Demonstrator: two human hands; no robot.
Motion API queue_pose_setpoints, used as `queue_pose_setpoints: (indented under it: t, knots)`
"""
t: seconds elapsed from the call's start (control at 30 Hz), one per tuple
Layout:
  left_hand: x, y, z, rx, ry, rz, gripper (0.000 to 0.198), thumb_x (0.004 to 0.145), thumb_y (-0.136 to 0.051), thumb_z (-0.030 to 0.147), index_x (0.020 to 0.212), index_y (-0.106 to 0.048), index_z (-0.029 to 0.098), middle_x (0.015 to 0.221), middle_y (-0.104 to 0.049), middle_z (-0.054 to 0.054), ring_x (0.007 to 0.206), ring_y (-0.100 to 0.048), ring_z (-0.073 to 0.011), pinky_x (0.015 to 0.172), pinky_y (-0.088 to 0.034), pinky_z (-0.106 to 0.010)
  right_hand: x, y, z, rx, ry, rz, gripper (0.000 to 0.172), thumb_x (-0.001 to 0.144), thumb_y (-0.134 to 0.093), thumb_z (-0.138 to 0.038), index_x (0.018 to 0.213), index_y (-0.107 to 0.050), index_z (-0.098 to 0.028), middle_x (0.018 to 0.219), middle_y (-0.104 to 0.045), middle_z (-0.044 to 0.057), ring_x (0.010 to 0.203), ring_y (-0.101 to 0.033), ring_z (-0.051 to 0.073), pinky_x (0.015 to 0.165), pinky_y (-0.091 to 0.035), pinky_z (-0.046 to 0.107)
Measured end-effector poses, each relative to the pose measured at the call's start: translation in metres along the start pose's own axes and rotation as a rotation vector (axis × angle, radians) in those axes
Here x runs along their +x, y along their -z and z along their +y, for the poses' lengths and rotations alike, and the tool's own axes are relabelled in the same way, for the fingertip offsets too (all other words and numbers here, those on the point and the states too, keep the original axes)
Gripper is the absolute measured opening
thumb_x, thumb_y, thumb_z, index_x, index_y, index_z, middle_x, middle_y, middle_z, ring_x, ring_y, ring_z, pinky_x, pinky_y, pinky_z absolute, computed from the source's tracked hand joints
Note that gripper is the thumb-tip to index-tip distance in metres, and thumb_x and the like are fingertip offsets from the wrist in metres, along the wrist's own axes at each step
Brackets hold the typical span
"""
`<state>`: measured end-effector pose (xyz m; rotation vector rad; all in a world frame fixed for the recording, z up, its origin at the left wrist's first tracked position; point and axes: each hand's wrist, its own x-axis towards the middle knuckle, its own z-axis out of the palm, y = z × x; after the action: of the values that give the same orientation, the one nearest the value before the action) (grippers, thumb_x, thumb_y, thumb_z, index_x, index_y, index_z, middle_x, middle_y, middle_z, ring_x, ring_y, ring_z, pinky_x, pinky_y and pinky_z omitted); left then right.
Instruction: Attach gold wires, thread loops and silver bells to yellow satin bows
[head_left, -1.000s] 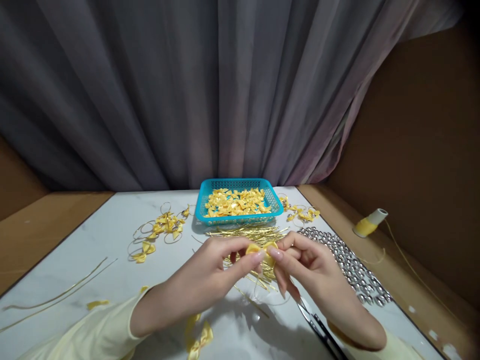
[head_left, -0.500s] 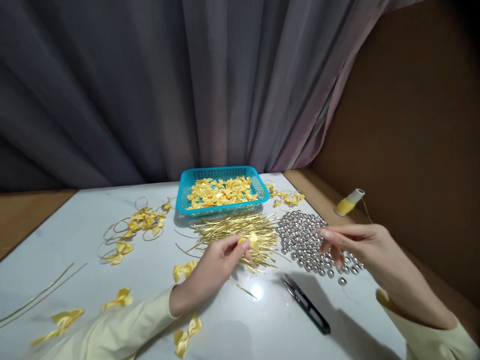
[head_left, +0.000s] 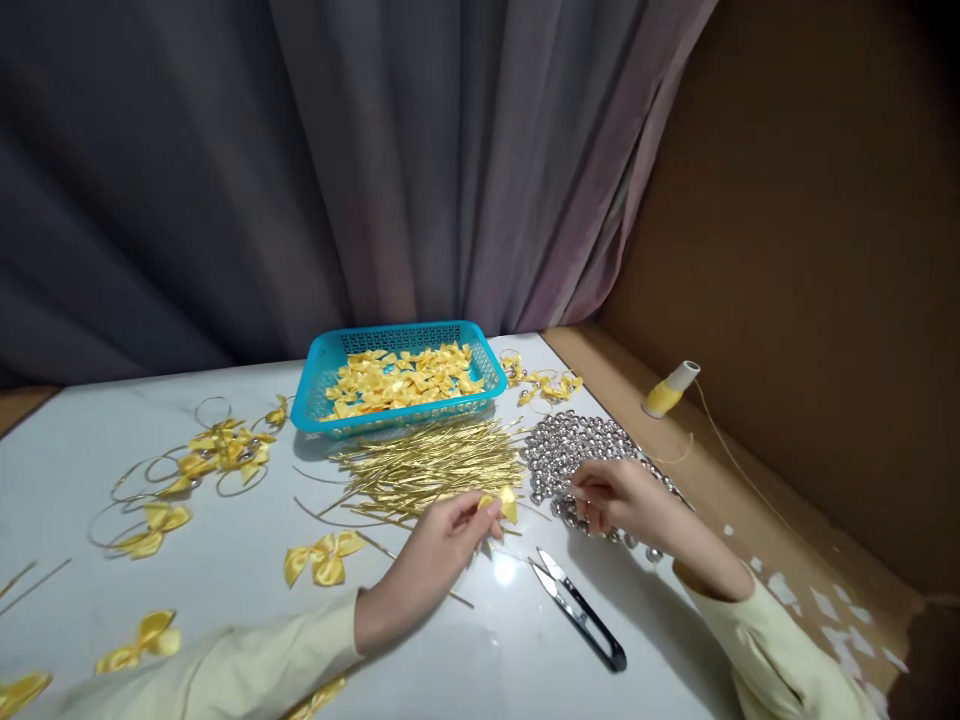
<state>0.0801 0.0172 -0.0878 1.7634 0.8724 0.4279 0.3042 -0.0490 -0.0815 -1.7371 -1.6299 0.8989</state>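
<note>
Grey-purple curtain [head_left: 375, 170] hangs at the far side, brown wall [head_left: 810, 250] on the R. White marbled counter [head_left: 457, 675] runs below, w/ a brown strip along its R edge.

L hand [head_left: 439, 545] is around the middle, near the front of the gold ties [head_left: 427, 465]. Its fingers are pinched tight on a yellow held bow [head_left: 508, 503], which sits at the fingertips, just R of the thumb, over the near R end of the ties.

R hand [head_left: 626, 500] is over the near part of the silver beads [head_left: 574, 440], fingers curled in & narrow. Can't tell if they hold or touch a bead. Gap betw. the hands is small; they're apart.

Snips [head_left: 564, 595] lie on the counter betw. the forearms, blades pointing far & slightly L, tips apart.

Blue basket [head_left: 405, 412] stands at the far side w/ a heap of yellow bows in it, just beyond the ties. L of it: looped bows [head_left: 225, 450], wire rings attached. A smaller looped bunch [head_left: 551, 388] is R of the basket, just beyond the beads. Loose bow [head_left: 326, 558] lies L of the L hand; more yellow bows lie near L, some cut off by the frame or sleeve.

Spool [head_left: 670, 390] w/ yellow thread is on the brown strip, far R, tilted. White scraps [head_left: 825, 605] are scattered near R.
</note>
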Motion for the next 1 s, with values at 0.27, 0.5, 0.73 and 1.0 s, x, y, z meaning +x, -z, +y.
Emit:
queue_pose_setpoints:
  t: [0.27,0.5,0.73,1.0]
  knots:
    - [0.001,-0.008,-0.011,0.048,-0.019,-0.058,0.031,0.088,-0.042,0.038,0.069,-0.057,0.018,0.068,-0.057,0.001,0.068,-0.052,-0.0147,0.064,-0.039,-0.025,-0.006,-0.003,0.004,-0.318,0.081,0.145,0.021,0.068,-0.042,-0.003,0.068,-0.058,-0.018,0.051,-0.057,-0.002,0.047,-0.053,0.013,0.050,-0.036,0.023]
    - [0.003,-0.008,-0.010,0.034,0.000,-0.085,0.030,0.088,-0.040,0.036,0.071,-0.057,0.018,0.071,-0.058,0.000,0.070,-0.053,-0.0144,0.064,-0.038,-0.024,-0.011,-0.012,0.013,-0.778,0.173,0.093,0.025,0.056,-0.034,0.006,0.052,-0.043,-0.017,0.053,-0.044,-0.001,0.049,-0.037,0.010,0.050,-0.021,0.024]
    - [0.002,-0.009,-0.014,0.021,-0.010,-0.096,0.030,0.088,-0.039,0.036,0.071,-0.057,0.018,0.070,-0.058,0.001,0.067,-0.052,-0.0145,0.061,-0.038,-0.024,-0.011,-0.017,0.013,-0.951,0.191,0.076,0.023,0.055,-0.035,0.006,0.053,-0.041,-0.017,0.053,-0.043,-0.001,0.046,-0.032,0.009,0.049,-0.015,0.027]
    - [0.005,-0.011,-0.019,0.038,-0.009,-0.104,0.030,0.088,-0.040,0.036,0.073,-0.057,0.017,0.071,-0.059,0.000,0.067,-0.052,-0.0141,0.059,-0.036,-0.023,-0.012,-0.018,0.020,-0.846,0.199,0.094,0.026,0.063,-0.035,0.004,0.057,-0.048,-0.018,0.055,-0.052,0.000,0.047,-0.044,0.010,0.048,-0.020,0.025]
